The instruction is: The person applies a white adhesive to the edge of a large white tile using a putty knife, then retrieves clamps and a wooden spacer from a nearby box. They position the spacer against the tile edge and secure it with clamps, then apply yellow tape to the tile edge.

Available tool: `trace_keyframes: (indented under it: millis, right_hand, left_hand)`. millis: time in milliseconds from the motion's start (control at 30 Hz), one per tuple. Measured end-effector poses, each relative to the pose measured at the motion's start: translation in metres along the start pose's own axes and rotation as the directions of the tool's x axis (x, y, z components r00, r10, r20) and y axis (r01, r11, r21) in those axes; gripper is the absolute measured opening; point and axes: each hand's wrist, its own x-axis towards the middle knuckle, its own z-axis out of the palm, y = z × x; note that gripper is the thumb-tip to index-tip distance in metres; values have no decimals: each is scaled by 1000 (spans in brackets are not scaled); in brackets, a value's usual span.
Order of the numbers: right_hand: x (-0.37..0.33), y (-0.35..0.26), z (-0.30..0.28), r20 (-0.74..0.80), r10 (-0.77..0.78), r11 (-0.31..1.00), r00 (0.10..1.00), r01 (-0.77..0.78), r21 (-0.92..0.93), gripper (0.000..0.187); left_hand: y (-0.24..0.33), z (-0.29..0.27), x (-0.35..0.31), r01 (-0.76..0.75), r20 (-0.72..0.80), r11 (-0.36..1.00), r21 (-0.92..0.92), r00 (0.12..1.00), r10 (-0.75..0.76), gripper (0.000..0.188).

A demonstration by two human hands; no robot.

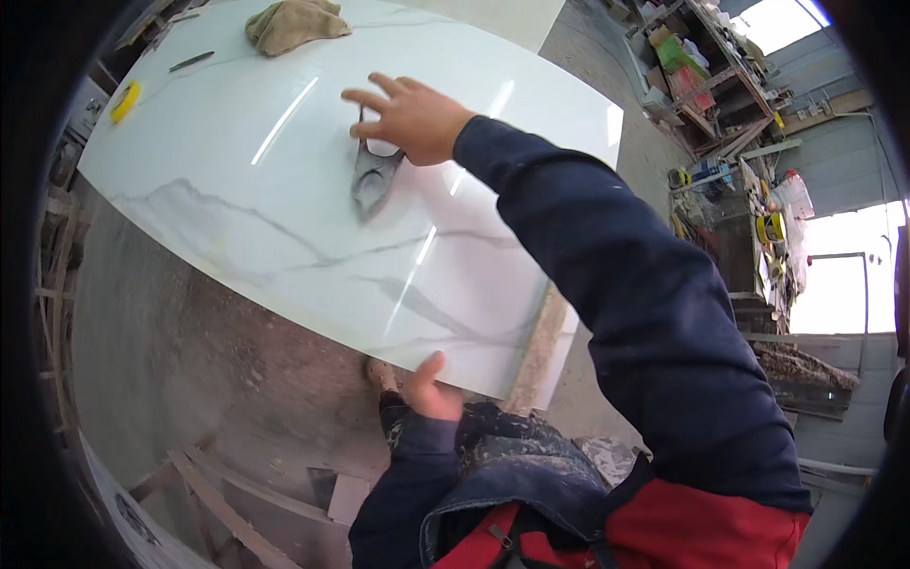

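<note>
A large glossy white slab with grey marble veins (pixel 313 209) lies in front of me. My right hand (pixel 412 119) reaches across it with the fingers spread. Just below that palm is a dark grey shape (pixel 374 185) with a pale patch above it; whether it is an object or a reflection I cannot tell. A short dark line shows by the fingers, too small to name. At the near edge of the slab, my left hand (pixel 438 394) has its thumb up over the rim, and its other fingers are hidden below.
On the slab's far part lie a brown cloth (pixel 296 27), a thin dark tool (pixel 191 62) and a yellow tape roll (pixel 125 100). A stone strip (pixel 538 346) runs along its right end. Cluttered shelves (pixel 701 76) stand at right; wooden frames (pixel 237 493) sit lower left.
</note>
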Motion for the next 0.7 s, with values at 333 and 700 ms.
trace_keyframes:
  millis: [333,700]
  right_hand:
    - [-386,36,-81,506,539,-322,673,-390,862,65]
    - [-473,-142,27,762,334,-13,555,-805,593,47]
  left_hand:
    - [-18,7,-51,-174,51,805,567,983,177,54]
    - [-55,24,-58,-172,-22,791,588,974,227,67]
